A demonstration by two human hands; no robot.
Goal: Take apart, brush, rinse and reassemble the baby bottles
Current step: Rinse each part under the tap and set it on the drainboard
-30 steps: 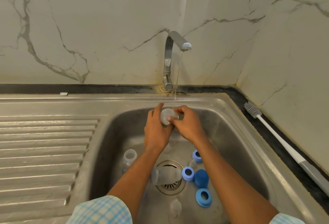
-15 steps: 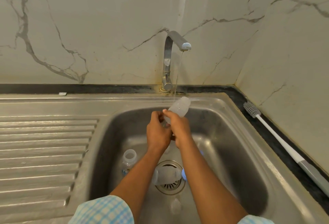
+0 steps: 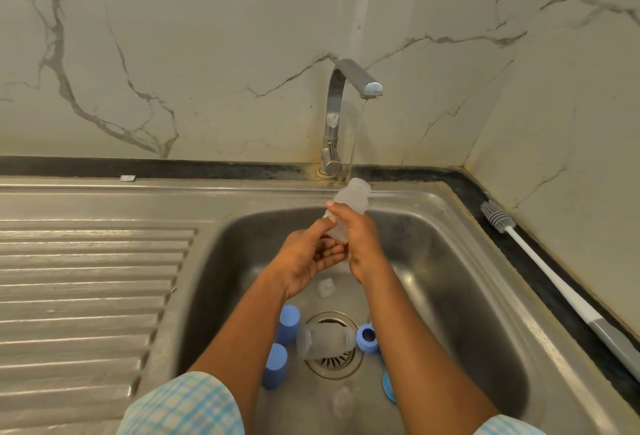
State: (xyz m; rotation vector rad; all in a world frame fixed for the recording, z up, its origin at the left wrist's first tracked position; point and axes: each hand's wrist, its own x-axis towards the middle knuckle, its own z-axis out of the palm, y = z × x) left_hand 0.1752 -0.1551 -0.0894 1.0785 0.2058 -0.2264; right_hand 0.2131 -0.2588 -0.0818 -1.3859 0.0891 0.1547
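Baby bottle [image 3: 350, 204], clear plastic, threaded neck bare and open: held over the sink [image 3: 460, 213] close to its back wall. It is tilted, neck uppermost and leaning right, just under the spout of the tap [image 3: 349, 86], and a thin stream of water [image 3: 358, 133] falls to the neck. Right hand [image 3: 362, 244]: wrapped round the bottle's middle, fingertips showing on its left side. Left hand [image 3: 306, 260]: pressed close to the right hand, palm turned up, thumb laid along the bottle's lower part, fingers curled in under its base. Second bottle [image 3: 325, 341], clear: on its side on the basin floor, lying across the drain [image 3: 334, 365]. Blue caps, two: one [image 3: 288, 327] just left of the second bottle, one [image 3: 275, 367] nearer the person, both beside the left forearm. Blue collar ring [image 3: 367, 337]: just right of the second bottle. Further blue piece [image 3: 389, 388]: mostly hidden behind the right forearm. Clear teat [image 3: 325, 287]: on the basin floor below the hands. Another clear part [image 3: 343, 400]: near the front wall, too faint to tell what it is. Bottle brush [image 3: 554, 291], grey bristle head, white shaft, grey handle: lying along the dark counter strip [image 3: 485, 185] right of the sink, against the marble wall [image 3: 173, 54]. Ribbed drainboard [image 3: 86, 279]: left of the basin. Sleeves [image 3: 183, 407]: pale blue check.
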